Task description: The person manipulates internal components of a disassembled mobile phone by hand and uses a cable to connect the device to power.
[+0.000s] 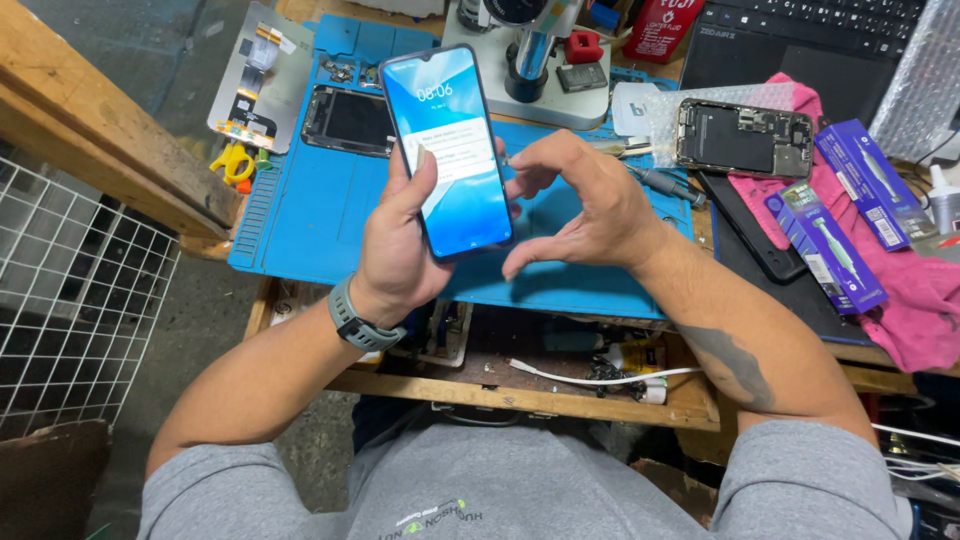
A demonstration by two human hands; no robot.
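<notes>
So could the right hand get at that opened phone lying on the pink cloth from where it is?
Probably yes: the right hand is free beside the lit phone, and the opened phone lies uncovered to its right.

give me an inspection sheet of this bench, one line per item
surface: blue repair mat on a worn wooden bench
job's things: lit smartphone, screen on, held above the mat
clutter: opened phone showing its insides, black screen panel, two purple boxes, pink cloth, microscope base, yellow tool
hands: left hand grips the smartphone, thumb on the screen; right hand curls beside its right edge
cables: white cable on the lower shelf
surroundings: white wire grid at left, dark keyboard at the back
</notes>
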